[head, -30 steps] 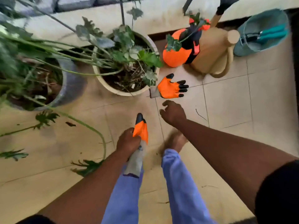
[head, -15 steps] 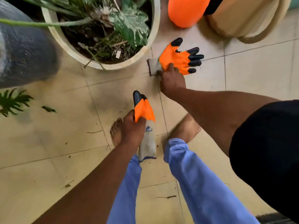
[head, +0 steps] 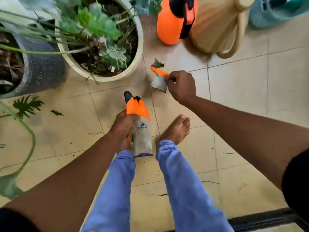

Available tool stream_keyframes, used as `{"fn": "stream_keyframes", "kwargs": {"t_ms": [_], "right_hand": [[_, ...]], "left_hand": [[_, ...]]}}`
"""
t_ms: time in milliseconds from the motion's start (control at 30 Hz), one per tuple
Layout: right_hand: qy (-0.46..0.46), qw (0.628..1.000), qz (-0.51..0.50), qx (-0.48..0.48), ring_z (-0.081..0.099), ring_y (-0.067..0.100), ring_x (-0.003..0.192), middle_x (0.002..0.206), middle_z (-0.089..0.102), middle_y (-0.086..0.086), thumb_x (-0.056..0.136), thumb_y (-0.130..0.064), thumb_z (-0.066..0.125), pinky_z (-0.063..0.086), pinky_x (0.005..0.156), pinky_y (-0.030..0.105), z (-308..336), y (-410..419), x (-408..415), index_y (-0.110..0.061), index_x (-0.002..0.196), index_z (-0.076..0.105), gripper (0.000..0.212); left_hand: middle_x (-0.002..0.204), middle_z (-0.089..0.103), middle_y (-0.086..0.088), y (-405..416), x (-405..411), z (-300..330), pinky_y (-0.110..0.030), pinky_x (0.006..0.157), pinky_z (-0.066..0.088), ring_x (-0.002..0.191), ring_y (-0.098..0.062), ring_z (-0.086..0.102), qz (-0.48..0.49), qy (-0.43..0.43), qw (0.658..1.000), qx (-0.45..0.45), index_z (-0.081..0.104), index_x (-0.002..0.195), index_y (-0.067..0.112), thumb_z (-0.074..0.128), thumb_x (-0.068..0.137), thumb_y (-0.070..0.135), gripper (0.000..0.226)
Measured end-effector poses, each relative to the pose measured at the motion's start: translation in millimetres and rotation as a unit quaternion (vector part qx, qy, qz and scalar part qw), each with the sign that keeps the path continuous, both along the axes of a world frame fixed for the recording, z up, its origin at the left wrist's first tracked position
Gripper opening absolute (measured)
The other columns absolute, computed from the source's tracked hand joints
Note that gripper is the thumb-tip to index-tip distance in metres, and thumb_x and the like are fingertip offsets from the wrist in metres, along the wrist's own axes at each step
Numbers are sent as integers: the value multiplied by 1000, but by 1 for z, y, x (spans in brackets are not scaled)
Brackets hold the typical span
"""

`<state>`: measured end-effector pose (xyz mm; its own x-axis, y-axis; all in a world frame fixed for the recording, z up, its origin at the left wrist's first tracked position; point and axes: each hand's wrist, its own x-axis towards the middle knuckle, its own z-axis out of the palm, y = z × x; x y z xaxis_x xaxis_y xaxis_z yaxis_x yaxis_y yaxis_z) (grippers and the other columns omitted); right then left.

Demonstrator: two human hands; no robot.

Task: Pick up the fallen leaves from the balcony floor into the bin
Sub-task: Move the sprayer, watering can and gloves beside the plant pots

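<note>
My left hand grips an orange and grey work glove around its middle, black fingertips pointing away from me. My right hand pinches a second orange and grey glove by its cuff, lifted off the tiled floor. Just beyond that glove a small dark fallen leaf lies on the tile. Another small fallen leaf lies at the left, near a green fern-like leaf. A teal bin stands at the top right, partly cut off.
A cream plant pot and a dark grey pot stand at the upper left, with stems trailing over the floor. An orange sprayer and a tan watering can stand behind. My bare foot is on the tile.
My right hand has taken the second glove by its cuff and lifted it off the floor, uncovering a small leaf. The left hand keeps hold of the first glove.
</note>
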<state>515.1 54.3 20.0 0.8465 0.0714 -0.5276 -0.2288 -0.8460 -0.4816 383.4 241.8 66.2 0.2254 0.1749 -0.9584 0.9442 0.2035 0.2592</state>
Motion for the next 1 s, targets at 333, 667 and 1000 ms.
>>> {"fn": "stream_keyframes", "kwargs": {"t_ms": [333,667,1000], "right_hand": [[-14,968,-183,172,71,10,87,91,76,-12,67,-12,52,57,83,40,206,-47,-24,-28,94,73,39],[-53,917,-249,308,61,15,115,105,66,-4,81,16,54,46,96,20,424,-91,-13,-8,90,80,36],[-33,912,-237,334,46,11,138,146,53,17,80,23,49,37,93,0,536,-196,36,-23,60,68,54]], "left_hand": [[137,63,-17,-36,50,147,-47,101,51,117,-36,66,12,-31,994,-107,58,141,13,66,88,12,53],[131,67,-17,-132,150,377,-47,87,61,108,-33,71,39,-107,961,-252,64,130,8,33,104,57,63],[98,77,-6,-212,240,487,-44,92,54,98,-28,69,29,-103,954,-279,67,111,18,62,89,54,42]]}}
